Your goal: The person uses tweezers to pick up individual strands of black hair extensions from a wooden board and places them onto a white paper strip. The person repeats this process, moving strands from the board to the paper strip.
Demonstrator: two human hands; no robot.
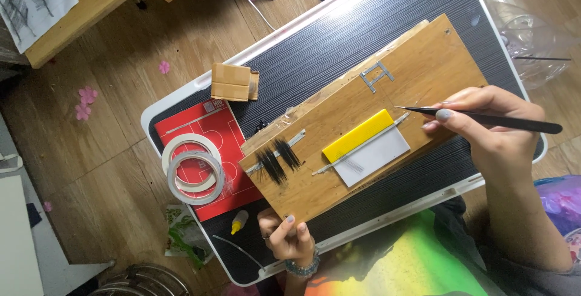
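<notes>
a flat red package (215,151) with white line markings lies at the counter's (339,36) left end, under two tape rolls. a small tan cardboard box (232,82) sits at the counter's far left edge. off the near left corner, on the floor, lies what looks like a crumpled green-and-white wrapper (181,232).

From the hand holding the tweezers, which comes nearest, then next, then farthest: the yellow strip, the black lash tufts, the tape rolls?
Measured from the right hand:
1. Yellow strip, mid-board, just beside it.
2. Black lash tufts, at the board's far end.
3. Tape rolls, off the board, on the red card.
</notes>
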